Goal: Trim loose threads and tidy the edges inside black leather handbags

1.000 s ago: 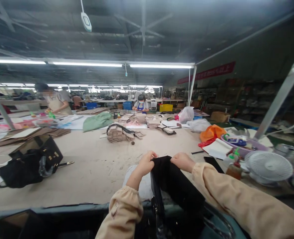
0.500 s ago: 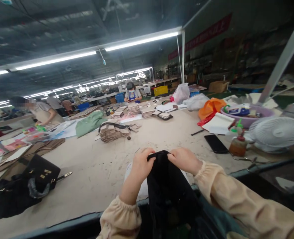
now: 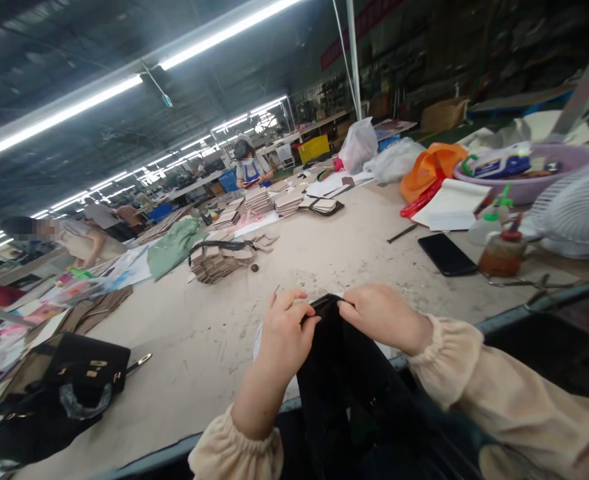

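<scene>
The black cloth [image 3: 324,360] hangs over the counter's [image 3: 194,360] near edge, its top gathered between the left hand [image 3: 284,333] and right hand [image 3: 382,317]. The left thumb and forefinger pinch its upper edge, the other fingers slightly spread; the right fingers are closed on the opposite side. Wide room lies leftward before the black handbag [image 3: 92,373] near the left end, and forward to the brown stack [image 3: 217,261]. To the right, the phone [image 3: 447,255], bottle of amber liquid [image 3: 502,255] and white fan [image 3: 577,210] crowd closer. The pale, flat top bears dark specks; tube lights [image 3: 229,30] run overhead. The cloth looks matte and soft, the sleeves [image 3: 519,393] are beige with elastic cuffs, and clear wrap covers the bag's curved handle [image 3: 85,405].
</scene>
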The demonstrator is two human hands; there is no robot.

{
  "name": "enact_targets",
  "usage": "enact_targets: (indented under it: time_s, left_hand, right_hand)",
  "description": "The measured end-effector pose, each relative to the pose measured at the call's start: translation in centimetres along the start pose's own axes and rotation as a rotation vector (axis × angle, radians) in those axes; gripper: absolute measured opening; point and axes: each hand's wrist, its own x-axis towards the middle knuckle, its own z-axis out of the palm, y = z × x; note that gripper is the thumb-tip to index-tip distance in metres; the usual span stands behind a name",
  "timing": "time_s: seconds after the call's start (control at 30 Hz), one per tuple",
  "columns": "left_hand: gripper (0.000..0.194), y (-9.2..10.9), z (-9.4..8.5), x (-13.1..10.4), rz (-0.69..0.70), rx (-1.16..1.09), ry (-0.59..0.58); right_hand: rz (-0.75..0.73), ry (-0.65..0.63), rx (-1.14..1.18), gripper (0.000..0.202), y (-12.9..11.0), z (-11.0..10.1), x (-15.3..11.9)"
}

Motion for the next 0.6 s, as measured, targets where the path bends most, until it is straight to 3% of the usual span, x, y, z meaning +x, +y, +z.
enact_targets:
  time_s: [0.17,0.4,0.6]
  left_hand:
    - [0.007,-0.29,0.3,0.1,0.017,-0.058,-0.006]
    - [0.016,0.15,-0.45,0.38,0.018,-0.175,-0.24]
    - [0.015,0.27,-0.09,0.32,-0.045,-0.097,-0.134]
  right_hand:
    - [0.0,-0.022,0.002,0.043,0.39,-0.03,-0.2]
    - [0.034,-0.097,0.024,0.042,0.52,-0.52,-0.32]
    - [0.047,-0.078,-0.005,0.043,0.58,-0.34,-0.07]
